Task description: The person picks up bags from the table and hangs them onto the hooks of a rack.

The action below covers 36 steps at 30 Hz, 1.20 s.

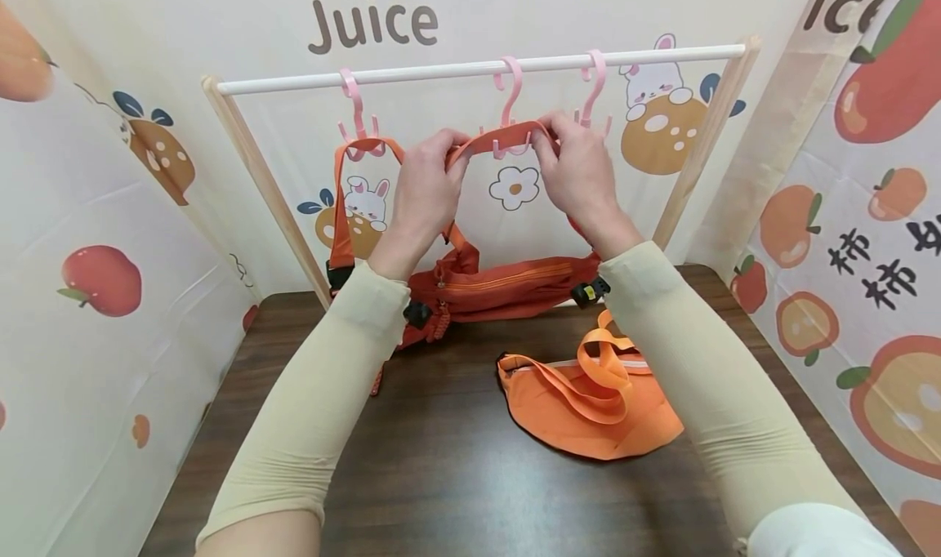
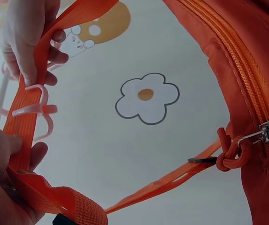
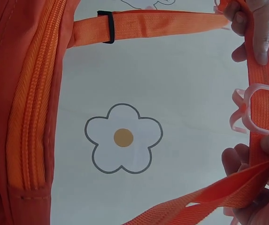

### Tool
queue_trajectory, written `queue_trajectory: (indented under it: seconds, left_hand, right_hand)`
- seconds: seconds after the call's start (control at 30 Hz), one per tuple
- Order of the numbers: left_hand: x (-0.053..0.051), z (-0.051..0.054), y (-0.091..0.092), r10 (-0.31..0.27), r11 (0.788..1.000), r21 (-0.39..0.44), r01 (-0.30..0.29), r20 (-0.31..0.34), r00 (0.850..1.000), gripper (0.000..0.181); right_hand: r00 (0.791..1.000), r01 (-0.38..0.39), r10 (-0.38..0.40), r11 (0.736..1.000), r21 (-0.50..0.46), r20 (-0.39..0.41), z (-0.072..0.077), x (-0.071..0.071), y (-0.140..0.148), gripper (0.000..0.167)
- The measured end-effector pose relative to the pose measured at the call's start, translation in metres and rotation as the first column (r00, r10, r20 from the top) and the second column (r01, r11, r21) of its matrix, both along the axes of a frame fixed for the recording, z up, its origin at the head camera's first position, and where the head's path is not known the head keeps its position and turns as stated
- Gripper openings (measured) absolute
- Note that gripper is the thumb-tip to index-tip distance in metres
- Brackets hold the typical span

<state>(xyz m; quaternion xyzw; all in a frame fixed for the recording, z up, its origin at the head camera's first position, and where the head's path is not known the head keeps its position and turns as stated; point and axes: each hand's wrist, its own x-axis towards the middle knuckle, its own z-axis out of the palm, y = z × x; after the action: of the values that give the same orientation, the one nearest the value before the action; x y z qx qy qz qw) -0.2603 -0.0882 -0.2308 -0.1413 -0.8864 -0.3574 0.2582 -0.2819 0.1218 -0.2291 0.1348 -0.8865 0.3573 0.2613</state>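
Both hands hold a red-orange strap (image 1: 485,142) stretched between them at the middle pink hook (image 1: 512,91). My left hand (image 1: 426,189) pinches the strap left of the hook; my right hand (image 1: 584,173) pinches it on the right. In the left wrist view, hook prongs (image 2: 39,110) show in front of the strap. The strap belongs to a red-orange waist bag (image 1: 507,287) with a zipper (image 3: 33,108), hanging low between my forearms. Another orange strap loop (image 1: 341,214) hangs from the left pink hook (image 1: 354,104). Part of the bag is hidden behind my left arm.
A white rail (image 1: 441,72) on wooden posts (image 1: 257,173) carries the hooks, including a right pink hook (image 1: 595,83). A bright orange waist bag (image 1: 581,414) lies on the dark wooden table (image 1: 412,475), its strap heaped on top. Printed cloth walls (image 1: 88,214) enclose the sides.
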Motion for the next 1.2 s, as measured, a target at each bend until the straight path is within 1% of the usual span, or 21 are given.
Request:
queue_trajectory:
  seconds: [0.27,0.37,0.53,0.73,0.9,1.2]
  left_hand:
    - [-0.001,-0.004,-0.007,0.017,1.000,0.006,-0.017,0.014,1.000,0.027]
    - [0.000,-0.006,-0.010,0.009,1.000,0.025,-0.010,0.012,1.000,0.027]
    - [0.000,-0.008,-0.013,-0.009,0.999,0.044,0.009,-0.009,1.000,0.025]
    - [-0.001,-0.012,-0.014,-0.007,0.999,0.048,0.007,-0.010,1.000,0.026]
    - [-0.001,-0.015,-0.015,-0.012,0.999,0.045,0.012,0.014,1.000,0.029]
    - [0.002,-0.023,-0.017,-0.012,0.998,0.067,0.011,0.012,1.000,0.034]
  right_hand:
    - [0.999,-0.044,0.044,0.999,0.005,0.005,-0.006,-0.002,-0.004,0.033]
    - [0.998,-0.055,0.055,0.998,0.014,-0.003,-0.008,-0.004,-0.007,0.033]
    - [0.997,-0.072,0.072,0.997,0.017,-0.011,-0.010,-0.006,-0.010,0.032]
    - [0.996,-0.089,0.089,0.996,0.022,0.004,-0.012,-0.008,-0.012,0.032]
    - [0.996,-0.093,0.093,0.995,0.034,0.012,-0.015,-0.010,-0.014,0.034]
    - [0.993,-0.105,0.102,0.993,0.046,0.067,-0.021,-0.013,-0.017,0.037]
